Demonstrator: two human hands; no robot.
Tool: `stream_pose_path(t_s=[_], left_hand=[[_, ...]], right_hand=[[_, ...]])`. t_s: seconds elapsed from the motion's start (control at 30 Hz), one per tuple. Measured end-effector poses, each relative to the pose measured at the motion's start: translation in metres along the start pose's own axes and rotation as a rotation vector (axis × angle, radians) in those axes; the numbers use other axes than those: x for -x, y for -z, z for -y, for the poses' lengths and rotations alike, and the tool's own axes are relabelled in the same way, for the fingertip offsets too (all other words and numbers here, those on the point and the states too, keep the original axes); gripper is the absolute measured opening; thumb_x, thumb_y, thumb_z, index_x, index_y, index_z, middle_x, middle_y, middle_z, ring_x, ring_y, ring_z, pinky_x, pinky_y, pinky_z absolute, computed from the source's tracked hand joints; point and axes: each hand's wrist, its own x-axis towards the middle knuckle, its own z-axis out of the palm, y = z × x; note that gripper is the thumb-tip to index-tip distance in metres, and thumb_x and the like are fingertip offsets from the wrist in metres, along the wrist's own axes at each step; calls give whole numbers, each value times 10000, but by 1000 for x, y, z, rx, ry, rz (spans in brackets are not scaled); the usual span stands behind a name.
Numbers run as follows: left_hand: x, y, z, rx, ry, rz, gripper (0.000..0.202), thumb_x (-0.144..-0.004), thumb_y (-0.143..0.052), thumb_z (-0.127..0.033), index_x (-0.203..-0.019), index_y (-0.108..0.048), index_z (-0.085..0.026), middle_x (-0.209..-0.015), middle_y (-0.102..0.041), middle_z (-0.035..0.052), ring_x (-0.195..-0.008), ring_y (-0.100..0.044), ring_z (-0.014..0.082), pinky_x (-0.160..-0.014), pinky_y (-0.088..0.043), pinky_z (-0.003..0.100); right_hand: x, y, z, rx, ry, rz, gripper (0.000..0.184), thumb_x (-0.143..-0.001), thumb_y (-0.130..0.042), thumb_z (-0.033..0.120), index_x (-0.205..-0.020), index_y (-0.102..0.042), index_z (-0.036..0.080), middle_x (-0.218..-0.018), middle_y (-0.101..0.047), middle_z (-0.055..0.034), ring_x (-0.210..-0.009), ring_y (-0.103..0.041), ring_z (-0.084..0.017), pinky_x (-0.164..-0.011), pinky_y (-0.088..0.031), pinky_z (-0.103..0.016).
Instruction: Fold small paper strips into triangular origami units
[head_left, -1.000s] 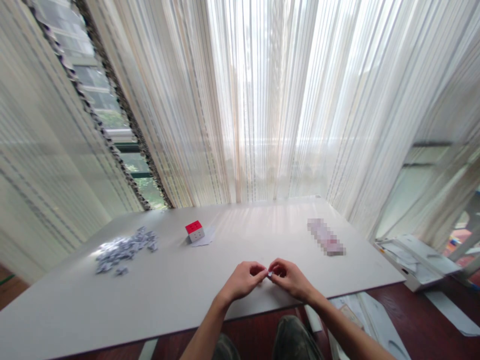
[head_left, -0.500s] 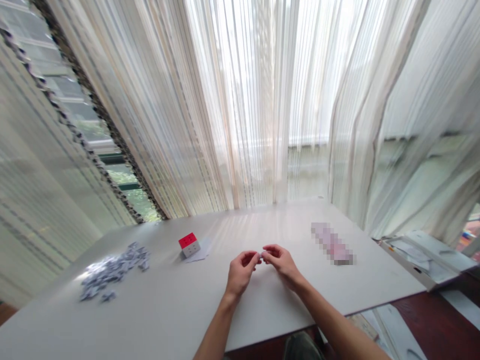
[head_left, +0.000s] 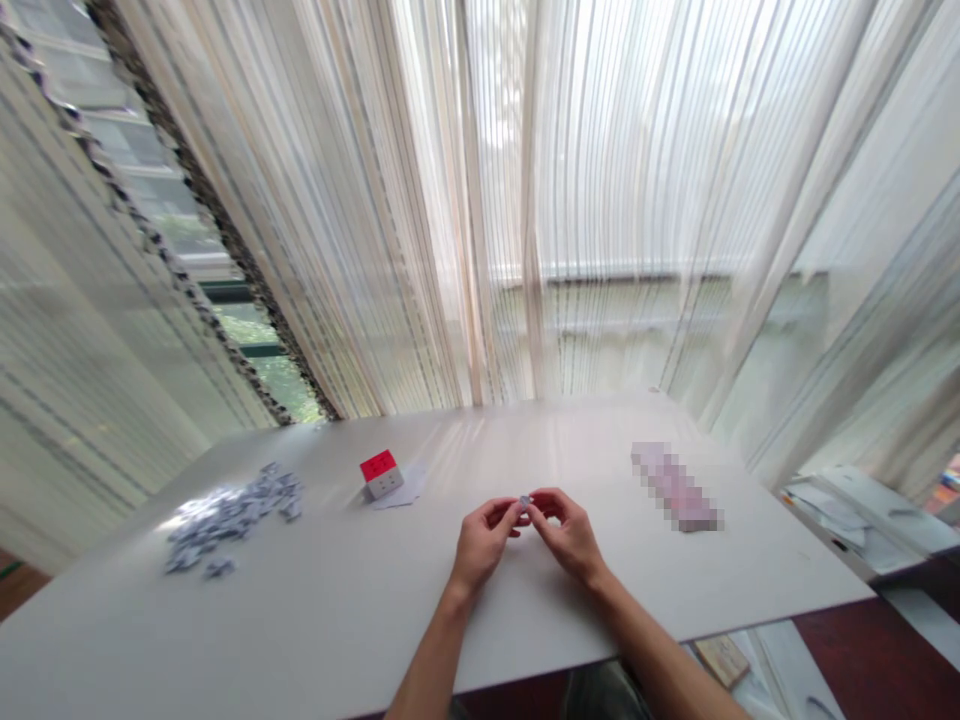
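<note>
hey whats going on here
A person's left hand and right hand hold a small pale piece between their fingertips, over a white table. A loose pile of small pale pieces lies off to the left, and a red-and-white cube sits between pile and hands.

The single camera was head-worn. It faced forward and down from above and behind the left hand (head_left: 480,548) and right hand (head_left: 570,538), fairly near, covering the table (head_left: 337,620) around the grip and the curtain (head_left: 615,160) beyond it.
</note>
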Motion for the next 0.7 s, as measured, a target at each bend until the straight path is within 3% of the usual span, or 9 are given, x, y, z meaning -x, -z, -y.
stream_pose_path(t_s=[0.4,0.7], left_hand=[[3,1,-1,12,-60,18,319,-784,-686,-371,-990,-660,-129,-924,-734,111,-774,-701,208,-662,-543,295],[4,2,-7,25,-20,37,322,-757,-702,-419,-900,-670,-133,-808,-727,76,-728,-678,185,-664,-524,279]], right_hand=[[1,1,-1,-38,-33,82,319,-816,-649,376,-1077,-630,194,-909,-710,-72,-762,-684,-198,-700,-563,-336],[2,1,3,-45,-43,118,349,-819,-641,431,-1066,-654,185,-901,-721,-81,-814,-686,-223,-742,-546,-363]])
